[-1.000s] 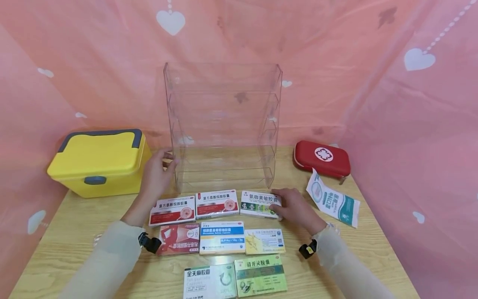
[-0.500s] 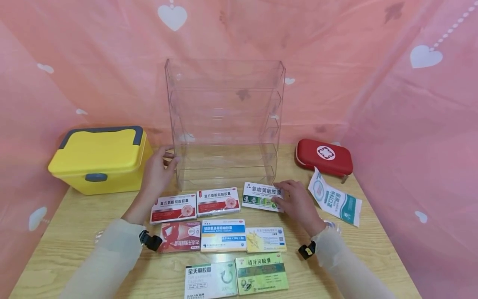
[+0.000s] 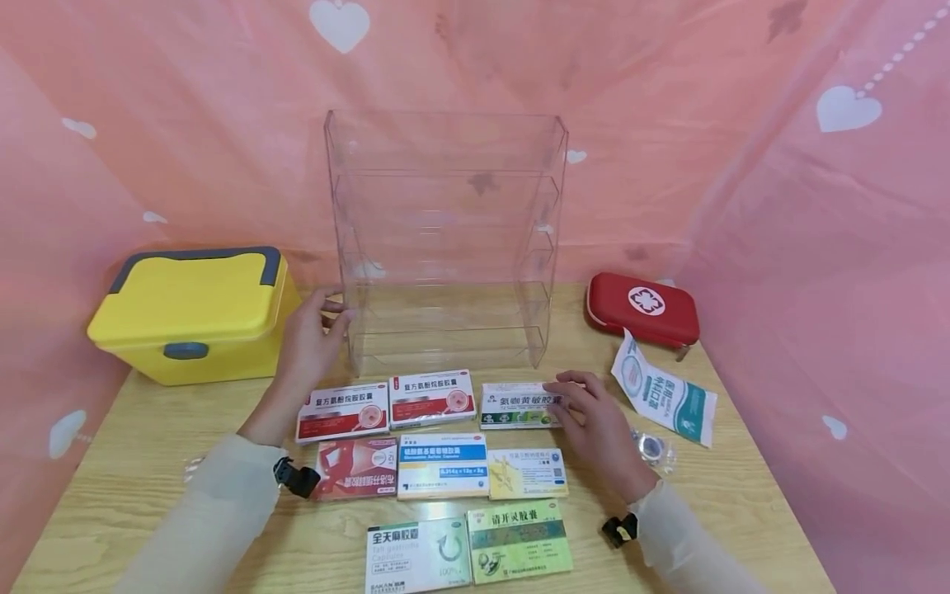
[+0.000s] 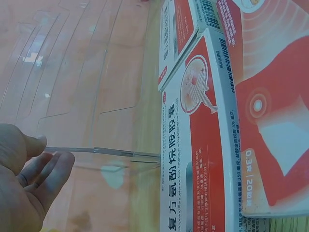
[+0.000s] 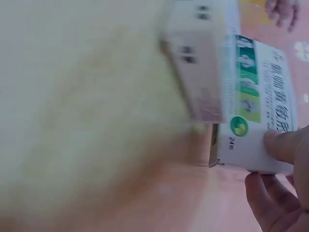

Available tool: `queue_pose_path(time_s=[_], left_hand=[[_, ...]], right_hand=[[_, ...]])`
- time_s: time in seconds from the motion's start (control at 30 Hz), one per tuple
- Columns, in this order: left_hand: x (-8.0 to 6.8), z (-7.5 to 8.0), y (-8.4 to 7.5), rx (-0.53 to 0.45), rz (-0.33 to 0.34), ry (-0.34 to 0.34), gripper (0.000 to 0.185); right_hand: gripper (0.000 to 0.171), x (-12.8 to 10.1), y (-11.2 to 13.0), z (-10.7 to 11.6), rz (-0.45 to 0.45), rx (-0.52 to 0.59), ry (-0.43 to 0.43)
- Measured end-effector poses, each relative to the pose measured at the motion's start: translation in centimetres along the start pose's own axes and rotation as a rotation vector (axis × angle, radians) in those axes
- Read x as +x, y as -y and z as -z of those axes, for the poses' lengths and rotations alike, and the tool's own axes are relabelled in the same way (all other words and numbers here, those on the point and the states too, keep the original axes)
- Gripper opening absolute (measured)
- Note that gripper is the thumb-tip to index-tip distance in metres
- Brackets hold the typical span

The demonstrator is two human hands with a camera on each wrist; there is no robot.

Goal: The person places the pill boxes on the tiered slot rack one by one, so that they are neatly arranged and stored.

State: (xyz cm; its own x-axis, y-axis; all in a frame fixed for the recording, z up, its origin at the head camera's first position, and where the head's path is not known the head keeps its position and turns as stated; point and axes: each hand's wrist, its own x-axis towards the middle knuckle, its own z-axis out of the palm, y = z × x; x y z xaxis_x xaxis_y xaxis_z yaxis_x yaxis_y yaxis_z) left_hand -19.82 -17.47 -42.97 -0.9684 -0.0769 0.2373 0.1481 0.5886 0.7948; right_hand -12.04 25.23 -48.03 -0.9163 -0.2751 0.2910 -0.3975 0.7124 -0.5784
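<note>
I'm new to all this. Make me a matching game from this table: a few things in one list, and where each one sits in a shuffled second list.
Things:
1. yellow plastic storage box with grey handle
2. red zipped first-aid pouch with white cross
3. clear acrylic tiered shelf rack
4. white and green medicine box

Places:
A. back middle of the wooden table, its left edge held by the left hand
B. far right of the table
C. under the fingers of the right hand
D. far left of the table

Pairs: 1-D, 2-B, 3-A, 4-C
</note>
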Motion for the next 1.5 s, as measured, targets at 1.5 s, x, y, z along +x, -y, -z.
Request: queue_pose_path(time_s=[1.5], left_hand=[[-0.6, -3.8, -2.9, -0.039, 0.035, 0.024, 0.044]], right_hand=[[0.024, 34.0, 15.4, 8.4, 0.223, 0.094, -0.054]])
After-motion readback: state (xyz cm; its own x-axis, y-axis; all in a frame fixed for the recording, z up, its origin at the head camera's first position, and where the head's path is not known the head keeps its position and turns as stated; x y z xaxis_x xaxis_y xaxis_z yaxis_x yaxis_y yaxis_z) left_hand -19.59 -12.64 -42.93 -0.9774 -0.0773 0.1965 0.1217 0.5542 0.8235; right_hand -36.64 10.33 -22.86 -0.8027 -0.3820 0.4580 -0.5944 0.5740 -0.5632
